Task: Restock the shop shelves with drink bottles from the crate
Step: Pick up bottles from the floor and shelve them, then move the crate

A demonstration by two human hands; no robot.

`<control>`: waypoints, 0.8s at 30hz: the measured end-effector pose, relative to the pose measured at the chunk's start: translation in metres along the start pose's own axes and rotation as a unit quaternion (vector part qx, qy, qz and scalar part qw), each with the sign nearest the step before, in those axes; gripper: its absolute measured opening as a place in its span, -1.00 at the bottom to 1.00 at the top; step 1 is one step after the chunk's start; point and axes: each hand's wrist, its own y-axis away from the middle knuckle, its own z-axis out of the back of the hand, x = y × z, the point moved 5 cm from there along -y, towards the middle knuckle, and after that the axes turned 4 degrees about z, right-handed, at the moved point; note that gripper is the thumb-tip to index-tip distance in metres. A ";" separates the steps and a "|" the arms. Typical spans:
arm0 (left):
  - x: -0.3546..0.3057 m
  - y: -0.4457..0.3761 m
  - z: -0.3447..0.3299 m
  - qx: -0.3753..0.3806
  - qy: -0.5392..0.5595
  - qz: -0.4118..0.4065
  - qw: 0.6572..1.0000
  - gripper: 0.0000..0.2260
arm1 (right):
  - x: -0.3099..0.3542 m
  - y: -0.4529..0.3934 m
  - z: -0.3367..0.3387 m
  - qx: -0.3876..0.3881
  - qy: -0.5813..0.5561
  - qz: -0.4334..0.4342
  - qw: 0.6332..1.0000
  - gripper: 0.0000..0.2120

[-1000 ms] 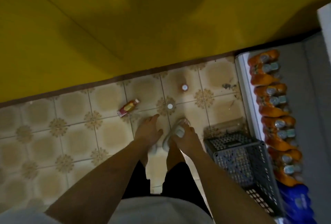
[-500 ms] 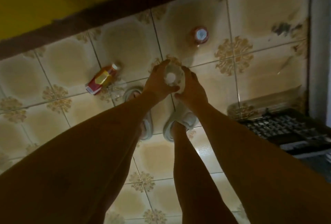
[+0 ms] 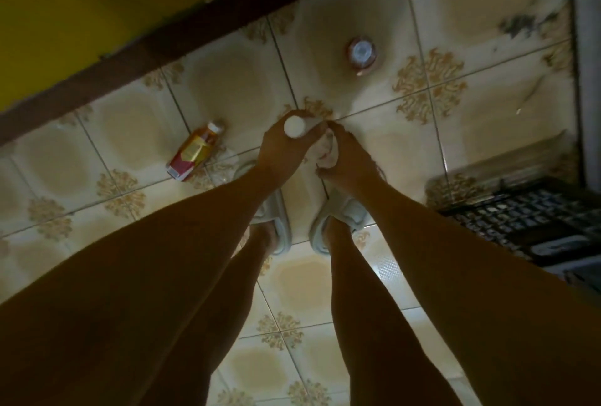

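In the head view, the person is bending over a patterned tile floor (image 3: 247, 90), both bare arms reaching down in front of two pale slippers (image 3: 279, 210). The left hand (image 3: 283, 149) is curling its fingers round a bottle with a white cap (image 3: 295, 126), the grip closed about the neck just under the cap, which is pointing up at the camera. The right hand (image 3: 349, 162) is lying just beside it, fingers bent round something pale and crumpled (image 3: 327, 153); what that thing is cannot be told, and whether it belongs to the same bottle is unclear.

A second bottle (image 3: 361, 54) is standing upright on the floor farther ahead, near the far wall, its light cap facing up and reddish contents showing round it. A third bottle (image 3: 195, 152), with a red and yellow label and amber drink inside, is lying on its side on the floor to the left of the hands, cap pointing toward the dark skirting.

A dark plastic crate (image 3: 533, 220) is sitting at the right edge of the floor; only its gridded wall is showing, and its contents cannot be seen.
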 end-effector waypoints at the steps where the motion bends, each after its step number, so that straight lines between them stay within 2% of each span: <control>1: -0.009 0.014 0.004 0.002 0.009 0.002 1.000 -0.82 | 0.008 0.012 0.009 0.008 0.003 0.004 1.000 -0.12; 4: -0.047 0.068 0.021 0.025 -0.001 0.002 1.000 -0.84 | 0.032 0.063 0.038 0.020 -0.009 -0.014 1.000 -0.19; 9: -0.138 0.191 0.060 0.087 -0.016 -0.006 0.996 -0.87 | 0.104 0.194 0.091 0.014 -0.227 -0.034 0.973 -0.42; 12: -0.192 0.278 0.091 0.155 0.004 -0.025 0.988 -0.94 | 0.159 0.284 0.118 -0.004 -0.268 -0.025 0.963 -0.37; 14: -0.221 0.319 0.108 0.204 0.011 -0.047 0.978 -0.89 | 0.186 0.324 0.129 -0.017 -0.284 -0.001 0.959 -0.28; 16: -0.240 0.351 0.123 0.251 0.006 -0.071 0.965 -0.62 | 0.215 0.361 0.142 -0.034 -0.289 -0.005 0.957 -0.18; 18: -0.258 0.375 0.135 0.279 -0.006 -0.096 0.955 -0.46 | 0.240 0.389 0.146 -0.060 -0.312 0.001 0.948 -0.20; 22: -0.297 0.421 0.164 0.300 -0.019 -0.167 0.939 -0.62 | 0.296 0.432 0.139 -0.131 -0.363 0.023 0.922 -0.37; 24: -0.316 0.442 0.175 0.328 -0.028 -0.191 0.925 -0.58 | 0.318 0.451 0.133 -0.134 -0.391 0.036 0.910 -0.35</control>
